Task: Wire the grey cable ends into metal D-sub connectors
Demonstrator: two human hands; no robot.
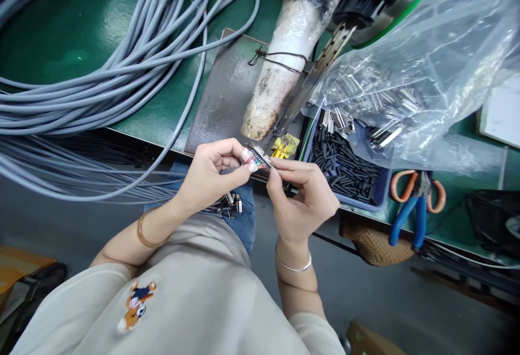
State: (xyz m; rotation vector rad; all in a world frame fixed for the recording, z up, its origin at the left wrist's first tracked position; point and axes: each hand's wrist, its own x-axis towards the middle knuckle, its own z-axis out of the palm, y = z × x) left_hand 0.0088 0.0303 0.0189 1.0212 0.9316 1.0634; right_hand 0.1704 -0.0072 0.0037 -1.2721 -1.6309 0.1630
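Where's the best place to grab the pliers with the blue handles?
Probably around both blue handles, with the right hand coming from the person's side once it's free of the connector. The two handles spread toward the person and seem to poke past the table edge, leaving room to wrap around them. The metal head points away, between two orange loops.

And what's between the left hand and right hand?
A connector with coloured wires, held between the left hand and the right hand; the head view shows it.
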